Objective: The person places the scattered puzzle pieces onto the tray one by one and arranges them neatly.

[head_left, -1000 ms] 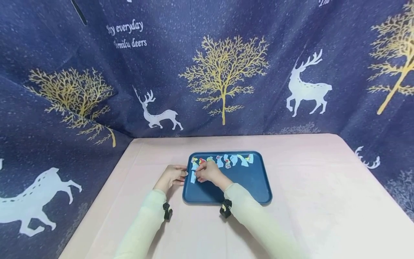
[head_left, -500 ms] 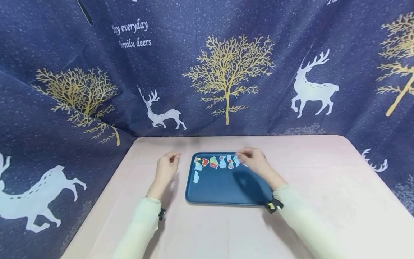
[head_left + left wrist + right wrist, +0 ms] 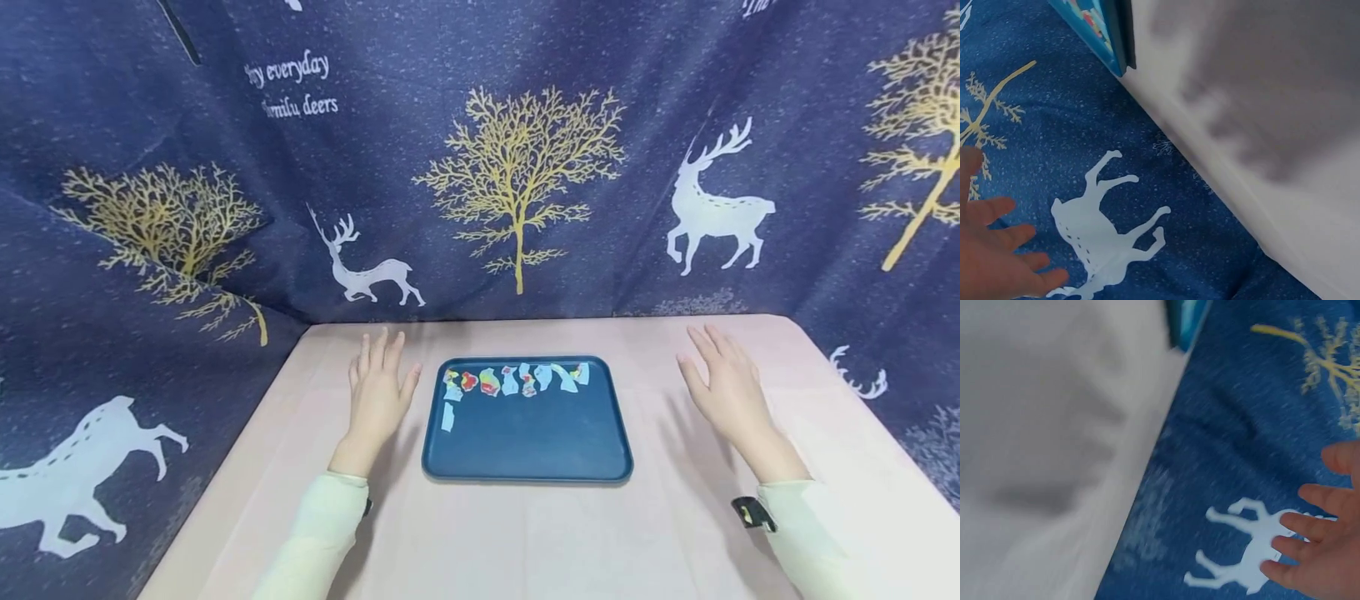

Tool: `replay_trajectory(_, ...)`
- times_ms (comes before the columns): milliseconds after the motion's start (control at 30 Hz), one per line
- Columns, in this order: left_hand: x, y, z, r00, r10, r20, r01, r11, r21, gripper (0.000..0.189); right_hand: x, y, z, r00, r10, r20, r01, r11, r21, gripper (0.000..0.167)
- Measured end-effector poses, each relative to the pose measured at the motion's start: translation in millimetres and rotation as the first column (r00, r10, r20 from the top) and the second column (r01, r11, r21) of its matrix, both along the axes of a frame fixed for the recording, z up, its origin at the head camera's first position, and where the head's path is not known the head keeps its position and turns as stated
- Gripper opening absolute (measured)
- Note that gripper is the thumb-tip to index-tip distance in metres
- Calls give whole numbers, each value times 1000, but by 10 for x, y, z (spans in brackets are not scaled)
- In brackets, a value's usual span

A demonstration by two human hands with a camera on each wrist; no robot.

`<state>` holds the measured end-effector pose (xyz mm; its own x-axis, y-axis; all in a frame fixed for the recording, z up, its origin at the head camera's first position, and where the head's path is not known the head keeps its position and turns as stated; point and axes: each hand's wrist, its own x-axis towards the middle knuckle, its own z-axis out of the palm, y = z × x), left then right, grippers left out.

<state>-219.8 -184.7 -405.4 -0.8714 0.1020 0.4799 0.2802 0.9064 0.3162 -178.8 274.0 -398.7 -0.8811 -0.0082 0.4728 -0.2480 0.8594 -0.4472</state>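
Observation:
A dark blue tray [image 3: 525, 454] lies in the middle of the table, with several torn, colourful paper pieces [image 3: 489, 382] in a row along its far side. One pale blue piece [image 3: 447, 417] sits below the row's left end. My left hand [image 3: 377, 396] is raised left of the tray, fingers spread, holding nothing. To the tray's right my right hand [image 3: 727, 387] is likewise raised with its fingers apart and nothing in it. Both wrist views show the spread fingers, with a corner of the tray [image 3: 1116, 59] in the left one.
A pale pink cloth covers the table [image 3: 525, 533]. Behind and to the sides hangs a dark blue curtain [image 3: 600, 50] printed with white deer and golden trees. The table's far edge meets the curtain just beyond the tray.
My right hand has left the tray's left side, crossed over it and moved out to the right. My left hand has come off the tray's left edge and spread its fingers.

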Motion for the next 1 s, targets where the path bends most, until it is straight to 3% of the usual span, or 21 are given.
replay_trajectory(167,-13,-39,-78,995,45,94,-37,996,-86,71,67,61,-179,995,-40,91,24,986,166,64)
replay_trajectory(367,-23,-81,-176,985,56,161,-34,990,-138,78,101,80,-315,987,-63,149,25,968,249,75)
replay_trajectory(633,-21,-107,-295,971,63,232,-17,981,-194,81,99,18,-346,970,-47,239,-24,958,287,84)
replay_trajectory(1000,-17,-88,-319,959,47,278,4,984,-180,84,102,-40,-388,955,-57,290,-25,962,272,88)
